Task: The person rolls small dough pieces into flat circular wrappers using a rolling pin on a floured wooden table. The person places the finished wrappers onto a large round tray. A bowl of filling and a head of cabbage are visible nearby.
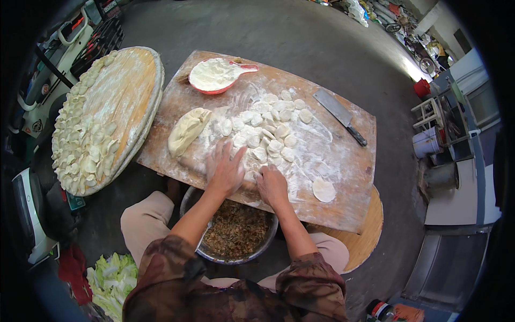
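Observation:
My left hand (225,171) lies palm down with spread fingers over a wooden rolling pin (192,165), which is blurred and partly hidden beneath it. Close by, my right hand (272,183) pinches the edge of a small dough round (250,176) at the pin's right part. Several floured dough pieces (275,145) lie heaped just beyond both hands. A thick lump of dough (189,132) sits to the left. One thin rolled wrapper (324,190) rests flat on the right side of the floured wooden board (346,213).
At the board's far edge are a red-rimmed scoop of flour (213,75) and a cleaver (340,116). A round tray (120,88) of dumplings stands left. Below the board sits a metal basin (257,255) of chopped filling; cabbage leaves (113,279) lie lower left.

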{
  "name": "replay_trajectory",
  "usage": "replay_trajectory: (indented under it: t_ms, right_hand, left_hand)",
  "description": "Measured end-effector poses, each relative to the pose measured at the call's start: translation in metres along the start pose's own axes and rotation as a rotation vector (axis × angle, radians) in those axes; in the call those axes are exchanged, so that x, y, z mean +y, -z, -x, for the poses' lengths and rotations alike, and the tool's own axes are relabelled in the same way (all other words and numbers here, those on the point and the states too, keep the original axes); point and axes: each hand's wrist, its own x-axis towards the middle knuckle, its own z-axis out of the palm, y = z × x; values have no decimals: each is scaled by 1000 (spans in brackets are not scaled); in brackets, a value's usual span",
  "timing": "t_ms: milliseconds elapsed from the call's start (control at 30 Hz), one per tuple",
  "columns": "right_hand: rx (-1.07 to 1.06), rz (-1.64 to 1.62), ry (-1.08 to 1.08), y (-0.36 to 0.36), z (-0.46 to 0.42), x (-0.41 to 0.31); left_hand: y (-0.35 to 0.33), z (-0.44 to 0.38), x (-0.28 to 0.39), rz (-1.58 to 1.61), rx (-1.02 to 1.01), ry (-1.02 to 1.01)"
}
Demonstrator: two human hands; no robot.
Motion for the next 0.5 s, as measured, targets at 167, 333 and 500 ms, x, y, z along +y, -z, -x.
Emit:
replay_trajectory:
  t_ms: [167,333,500]
  right_hand:
    - [-21,57,33,-6,-30,-8]
    - [-5,50,65,-4,-20,16]
    - [28,-268,-134,-22,0,49]
  left_hand:
    - [-10,-46,5,-6,84,37]
    - [-13,16,1,49,-8,8]
    - [-14,55,-7,76,19,-116]
